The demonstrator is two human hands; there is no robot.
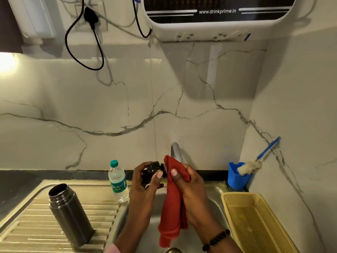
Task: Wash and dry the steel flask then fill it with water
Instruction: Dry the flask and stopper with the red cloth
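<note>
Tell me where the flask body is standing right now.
The steel flask stands upright and uncapped on the ribbed drainboard at lower left of the head view, left of the Bisleri water bottle and both hands.

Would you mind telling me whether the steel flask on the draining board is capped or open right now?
Open. The steel flask stands upright with its mouth uncovered, while the left hand holds its black cap.

Over the sink (209, 196), my left hand (144, 187) holds the cap (152, 171) left of the cloth (173, 198) in my right hand (189, 194). The flask (70, 216) stands on the drainboard (23, 227) at left, a water bottle (118, 181) behind it; a basket (255, 221) lies at right.
</note>
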